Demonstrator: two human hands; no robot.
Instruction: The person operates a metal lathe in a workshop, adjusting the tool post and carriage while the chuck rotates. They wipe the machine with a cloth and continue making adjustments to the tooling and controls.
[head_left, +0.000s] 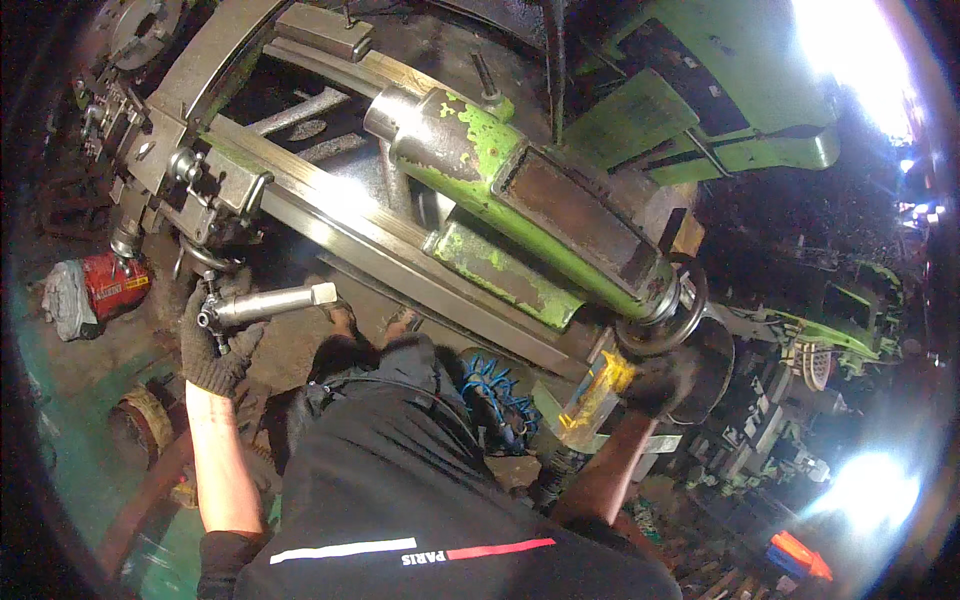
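My left hand (218, 350), in a dark knit work glove, is closed round the head end of a steel taper-shank tool (275, 305). Small cross bars stick out at that head, and the flat tang points right. Over at the right, my gloved right hand (655, 385) is at the lower side of the tailstock handwheel (668, 348); its fingers are too dark to make out. The green, paint-chipped tailstock (540, 210) sits on the lathe bed (400, 250), its bare quill (390, 113) facing left.
Left along the bed stands the carriage (215, 180) with handles, below a chuck (145, 30). A red container (105, 287) is on the floor at left. Near my body are a blue coiled hose (500, 400) and a yellow item (605, 380). A green machine (720, 90) stands behind.
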